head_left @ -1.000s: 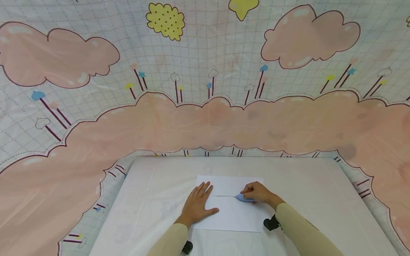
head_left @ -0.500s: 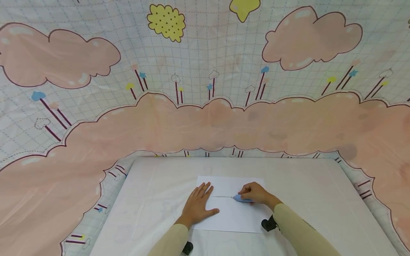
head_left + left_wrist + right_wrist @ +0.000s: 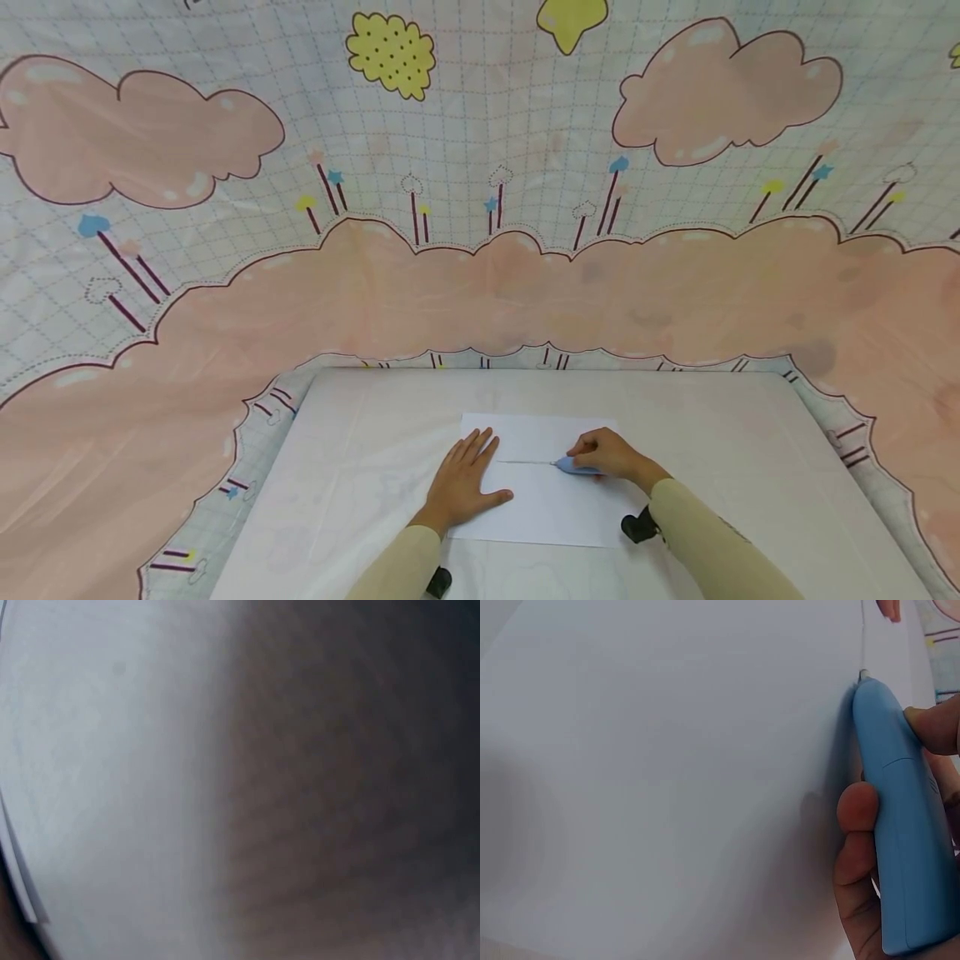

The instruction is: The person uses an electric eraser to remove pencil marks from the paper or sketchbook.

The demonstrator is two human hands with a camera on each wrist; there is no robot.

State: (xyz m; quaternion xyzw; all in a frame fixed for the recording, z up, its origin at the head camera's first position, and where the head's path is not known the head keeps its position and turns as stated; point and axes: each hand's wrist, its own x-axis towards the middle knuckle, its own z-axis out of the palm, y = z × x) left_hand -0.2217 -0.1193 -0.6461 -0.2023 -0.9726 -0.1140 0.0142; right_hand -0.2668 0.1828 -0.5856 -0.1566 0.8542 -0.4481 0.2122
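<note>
The left hand (image 3: 463,485) lies flat, fingers spread, on the paper's (image 3: 547,512) left side; the right hand (image 3: 613,455) grips a rounded blue tool (image 3: 909,832), its small pale tip mid-sheet, ending a thin line (image 3: 523,462). The table (image 3: 360,467) extends well past the paper's edges toward a patterned cloth (image 3: 480,292).

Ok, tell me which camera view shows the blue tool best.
The right wrist view: the blue tool appears large, most of its body and the pale tip visible. The head view shows it small and partly covered; the left wrist view does not show it.
</note>
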